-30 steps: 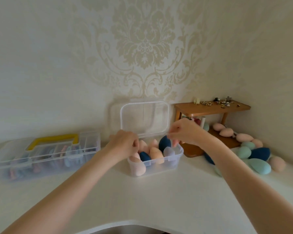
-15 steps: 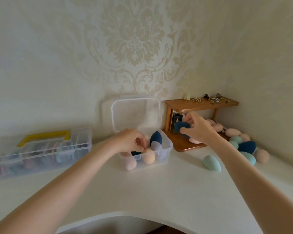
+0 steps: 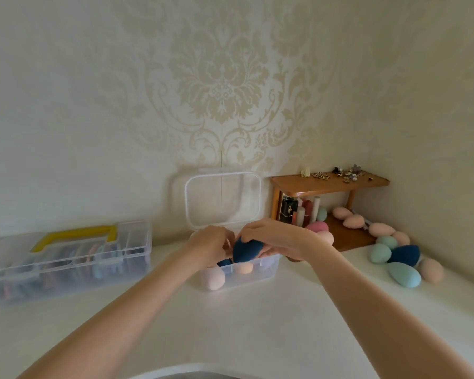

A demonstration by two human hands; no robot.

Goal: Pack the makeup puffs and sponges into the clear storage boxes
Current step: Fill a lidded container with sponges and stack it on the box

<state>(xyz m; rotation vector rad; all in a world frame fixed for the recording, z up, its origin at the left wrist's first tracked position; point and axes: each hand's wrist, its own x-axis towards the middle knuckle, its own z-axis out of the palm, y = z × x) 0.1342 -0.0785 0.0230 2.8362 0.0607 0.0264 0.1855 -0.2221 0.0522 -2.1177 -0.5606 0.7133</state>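
Sponges partly fill the clear box (image 3: 238,274) under both grips; right hand (image 3: 279,239) pinches a navy sponge (image 3: 245,250), left hand (image 3: 211,246) touches it. Loose sponges (image 3: 402,273) wait farther right.

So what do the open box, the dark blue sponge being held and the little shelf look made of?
Open box: clear, glossy plastic, since its contents show through. Dark blue sponge: matte, soft-looking foam, probably. Little shelf: wood by its warm brown colour, smooth finish; grain too blurred to confirm.
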